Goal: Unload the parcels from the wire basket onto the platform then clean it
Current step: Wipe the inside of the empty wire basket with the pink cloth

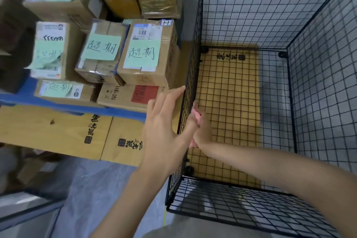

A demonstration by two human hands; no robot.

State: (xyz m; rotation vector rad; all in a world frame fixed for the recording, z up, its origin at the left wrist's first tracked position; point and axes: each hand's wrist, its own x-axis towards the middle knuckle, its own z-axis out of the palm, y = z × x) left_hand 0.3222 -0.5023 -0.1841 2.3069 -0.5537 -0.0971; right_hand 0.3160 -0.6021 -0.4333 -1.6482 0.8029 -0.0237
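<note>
The black wire basket [289,48] stands on the right with no parcels inside; flat cardboard [228,91] shows under its mesh floor. Several cardboard parcels [143,54] with green notes are stacked on the blue platform [25,94] to the left. My left hand [164,121] rests with straight fingers against the outside of the basket's left wall. My right hand [202,129] is inside the basket, holding a pink cloth [197,116] against the inner side of that same wall. The cloth is mostly hidden by my fingers.
Flattened yellow cardboard sheets [58,129] with black print lie on the floor in front of the platform. Grey floor [92,189] spreads below them. A dark frame edge [29,212] crosses the lower left corner.
</note>
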